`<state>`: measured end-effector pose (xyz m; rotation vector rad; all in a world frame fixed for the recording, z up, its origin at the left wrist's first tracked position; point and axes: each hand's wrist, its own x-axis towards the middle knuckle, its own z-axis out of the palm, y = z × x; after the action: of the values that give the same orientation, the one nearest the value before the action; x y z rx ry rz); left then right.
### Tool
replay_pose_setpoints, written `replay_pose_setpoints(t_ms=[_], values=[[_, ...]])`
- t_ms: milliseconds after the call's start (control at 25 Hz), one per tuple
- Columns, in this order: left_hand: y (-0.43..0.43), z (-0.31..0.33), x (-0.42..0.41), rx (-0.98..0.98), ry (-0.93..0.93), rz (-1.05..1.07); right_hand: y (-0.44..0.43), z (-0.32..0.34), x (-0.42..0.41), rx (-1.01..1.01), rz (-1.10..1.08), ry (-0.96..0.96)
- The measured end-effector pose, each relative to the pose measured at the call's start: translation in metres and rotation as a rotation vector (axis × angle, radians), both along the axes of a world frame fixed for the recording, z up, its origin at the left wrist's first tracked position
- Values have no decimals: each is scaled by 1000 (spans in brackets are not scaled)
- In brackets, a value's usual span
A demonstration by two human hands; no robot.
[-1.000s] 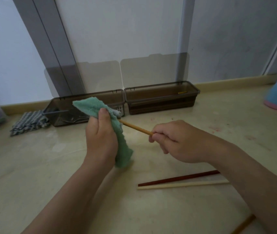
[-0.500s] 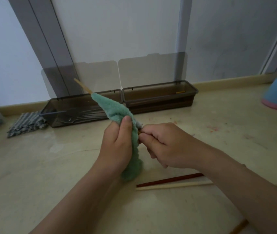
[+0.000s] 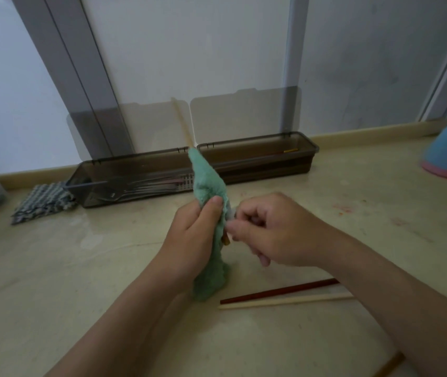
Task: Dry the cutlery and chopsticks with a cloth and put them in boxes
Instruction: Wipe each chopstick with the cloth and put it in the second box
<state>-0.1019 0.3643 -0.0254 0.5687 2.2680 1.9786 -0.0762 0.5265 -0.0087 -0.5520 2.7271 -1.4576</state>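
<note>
Gripping the green cloth point(image 3: 208, 183) in a closed fist, the left hand point(image 3: 192, 235) is holding it wrapped around a wooden chopstick point(image 3: 181, 121) above the counter point(image 3: 80, 268), on the near side of the two boxes. The stick's far end is poking up out of the cloth. Its near end is showing just below the fist. The right hand point(image 3: 276, 235) is touching the cloth from the right and pinching that near end with curled fingers.

Risks, as judged:
- The free far end is pointing toward the raised left lid point(image 3: 140, 126), though how close it stands cannot be told. A hard push through the cloth could knock the lid or shift the box.
- The pinch is taking only a short length, so a damp stick could slip out and drop.
- The cloth's hanging tail is trailing near the red chopstick point(image 3: 279, 291) and the pale chopstick point(image 3: 284, 301) lying on the counter, and could drag them.

Containers:
- The left box point(image 3: 89, 197) is standing open and holding forks point(image 3: 135, 190) with other metal cutlery, laid lengthwise.
- The right box point(image 3: 257, 170) is standing open, end to end with the left one, and holding dark sticks. One yellowish end point(image 3: 290, 151) is showing, and the count cannot be told.
</note>
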Motion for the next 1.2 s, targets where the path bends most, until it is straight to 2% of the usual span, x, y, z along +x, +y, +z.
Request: replay_pose_setpoints(t_ms=[120, 240, 320, 400, 480, 520, 560, 600, 680, 720, 800, 880, 1000, 1200], values=[[-8, 9, 7, -152, -124, -222, 11, 4, -11, -347, -218, -8], [-7, 10, 10, -289, -124, -393, 11, 2, -16, -592, -285, -171], [-8, 7, 8, -298, -108, -426, 10, 0, -19, -764, -310, -249], [-9, 5, 7, -314, -70, -446, 17, 3, -27, -983, -426, -268], [-10, 3, 6, -291, -48, -417, 37, 10, -34, -1153, -555, -220], [-11, 1, 4, -245, -34, -349, 45, 13, -36, -1159, -597, -155], [-11, -2, 0, -188, -9, -242, 53, 13, -39, -1040, -634, -52], [-12, -6, -3, -132, 17, -120, 57, 11, -42, -751, -670, 87], [-11, -10, -7, -63, 53, 63, 59, 6, -49, 16, -670, 334], [-10, -12, -8, -59, 66, 113, 57, 3, -57, 295, -649, 375], [-11, -11, -8, -91, 108, 185, 52, 9, -74, 587, -661, 313], [-13, -12, -9, -114, 162, 221, 54, 17, -99, 760, -667, 251], [-15, -14, -11, -155, 225, 221, 59, 15, -133, 851, -585, 131], [-15, -17, -14, -149, 260, 199, 56, 5, -152, 659, -405, 74]])
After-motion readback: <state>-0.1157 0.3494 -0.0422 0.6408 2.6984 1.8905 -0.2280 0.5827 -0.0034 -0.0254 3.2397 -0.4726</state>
